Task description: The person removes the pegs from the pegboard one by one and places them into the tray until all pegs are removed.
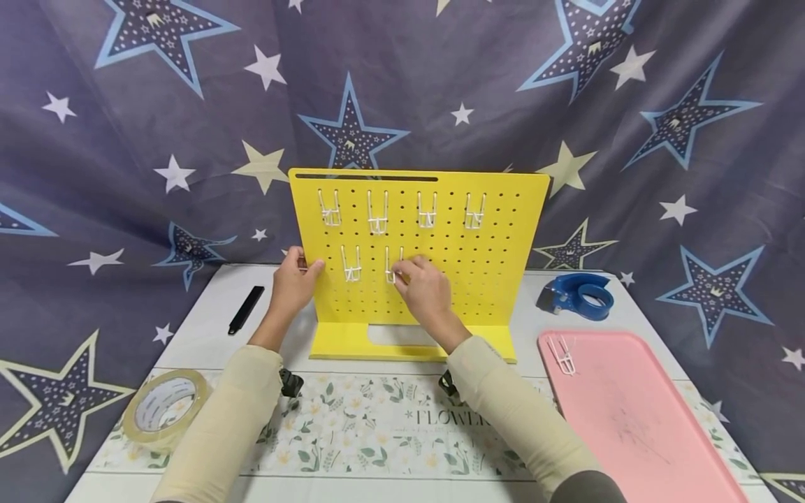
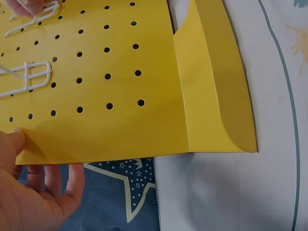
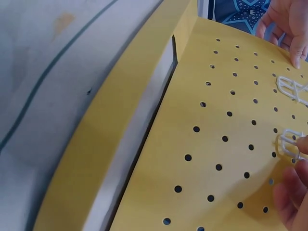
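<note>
We are steadying the yellow pegboard [image 1: 465,279] with our left hand [image 1: 294,283], its thumb lying on the front of the left edge and its fingers wrapping behind; that is serving us well, since a push from the near side could be rocking a loose panel. With our right hand [image 1: 428,290] we are pinching the white wire hook [image 1: 388,269] near its lower end; it is sitting in the lower row, just right of the neighbouring hook [image 1: 352,272] and below the upper row of four. We are not seeing whether its top ends are fully in their holes, so we are best off pressing both evenly and feeling whether either is standing proud. We are also wanting its two legs running parallel with the neighbour's, tops level. As the pinch is small, we are wiser pushing gently and straight toward the far side than twisting, which could be springing one leg loose. A spare hook [image 1: 562,356] is lying on the pink tray [image 1: 604,405] to the right, well apart from our hands.
</note>
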Demonstrator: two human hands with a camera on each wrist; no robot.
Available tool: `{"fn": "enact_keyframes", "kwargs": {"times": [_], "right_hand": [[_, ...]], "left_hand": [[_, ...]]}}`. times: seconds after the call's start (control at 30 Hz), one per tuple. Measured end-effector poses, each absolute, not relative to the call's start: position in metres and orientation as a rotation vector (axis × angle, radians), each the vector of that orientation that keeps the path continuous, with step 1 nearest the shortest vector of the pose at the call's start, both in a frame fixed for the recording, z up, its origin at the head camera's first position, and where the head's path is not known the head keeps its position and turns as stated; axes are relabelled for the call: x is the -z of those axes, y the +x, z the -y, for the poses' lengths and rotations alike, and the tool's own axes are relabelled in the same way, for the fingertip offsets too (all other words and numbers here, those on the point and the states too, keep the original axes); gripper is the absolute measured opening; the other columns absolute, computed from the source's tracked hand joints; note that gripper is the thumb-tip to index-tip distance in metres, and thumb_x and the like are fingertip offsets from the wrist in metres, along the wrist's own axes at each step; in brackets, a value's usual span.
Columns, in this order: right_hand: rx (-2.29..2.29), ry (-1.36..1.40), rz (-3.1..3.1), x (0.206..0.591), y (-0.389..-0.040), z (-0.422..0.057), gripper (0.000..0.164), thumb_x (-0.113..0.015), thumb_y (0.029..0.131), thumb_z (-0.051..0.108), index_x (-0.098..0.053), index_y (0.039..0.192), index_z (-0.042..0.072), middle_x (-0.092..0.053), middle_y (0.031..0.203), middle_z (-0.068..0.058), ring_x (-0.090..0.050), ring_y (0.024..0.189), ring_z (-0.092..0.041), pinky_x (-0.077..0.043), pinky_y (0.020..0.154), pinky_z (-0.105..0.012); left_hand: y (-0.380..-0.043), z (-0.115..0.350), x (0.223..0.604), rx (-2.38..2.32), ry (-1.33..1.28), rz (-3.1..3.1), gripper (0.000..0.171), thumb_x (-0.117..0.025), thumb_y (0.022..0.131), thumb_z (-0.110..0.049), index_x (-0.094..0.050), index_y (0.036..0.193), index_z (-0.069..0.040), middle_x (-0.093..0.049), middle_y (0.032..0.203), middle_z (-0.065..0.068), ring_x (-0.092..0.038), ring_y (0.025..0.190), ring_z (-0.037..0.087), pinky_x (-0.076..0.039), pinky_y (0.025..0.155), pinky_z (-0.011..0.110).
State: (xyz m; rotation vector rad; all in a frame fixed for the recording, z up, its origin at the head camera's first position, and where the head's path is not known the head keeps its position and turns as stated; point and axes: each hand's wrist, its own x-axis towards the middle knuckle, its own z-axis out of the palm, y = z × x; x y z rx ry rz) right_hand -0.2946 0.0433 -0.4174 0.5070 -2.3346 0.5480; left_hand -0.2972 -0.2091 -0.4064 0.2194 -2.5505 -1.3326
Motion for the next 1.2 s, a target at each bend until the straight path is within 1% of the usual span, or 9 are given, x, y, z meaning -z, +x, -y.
{"fn": "enact_keyframes", "kwargs": {"times": [0.27,0.7,1.03,1.2], "right_hand": [[-0.561,0.512,2.315,0.415,-0.292,-0.042,0.005,-0.077,0.092,0.023,-0.08,0.096,0.024,-0.076,0.096,0.003,-0.071,0.078,-0.014,-0.053,0.057,-0.027],[-0.553,0.554,2.307,0.409,-0.286,-0.046,0.005,-0.076,0.093,0.023,-0.079,0.097,0.024,-0.076,0.097,0.004,-0.07,0.075,-0.012,-0.051,0.055,-0.023],[-0.542,0.617,2.239,0.407,-0.284,-0.048,0.005,-0.077,0.092,0.022,-0.079,0.096,0.023,-0.077,0.095,0.001,-0.07,0.072,-0.013,-0.05,0.052,-0.024],[-0.53,0.649,2.21,0.403,-0.279,-0.056,0.005,-0.078,0.09,0.02,-0.079,0.094,0.023,-0.077,0.092,0.002,-0.071,0.071,-0.013,-0.052,0.053,-0.023]], "left_hand": [[-0.297,0.209,0.406,1.336,0.219,2.553,0.03,-0.057,0.105,-0.028,-0.049,0.125,-0.007,-0.065,0.125,0.017,-0.064,0.115,0.036,-0.054,0.094,0.048],[-0.298,0.21,0.407,1.327,0.218,2.56,0.031,-0.057,0.105,-0.029,-0.048,0.125,-0.008,-0.064,0.124,0.016,-0.065,0.115,0.035,-0.054,0.089,0.044],[-0.297,0.209,0.407,1.339,0.215,2.555,0.031,-0.057,0.105,-0.029,-0.048,0.125,-0.008,-0.064,0.126,0.017,-0.064,0.117,0.036,-0.054,0.093,0.048],[-0.297,0.209,0.407,1.333,0.217,2.554,0.031,-0.057,0.105,-0.029,-0.048,0.126,-0.008,-0.064,0.125,0.017,-0.064,0.116,0.036,-0.055,0.092,0.048]]}}
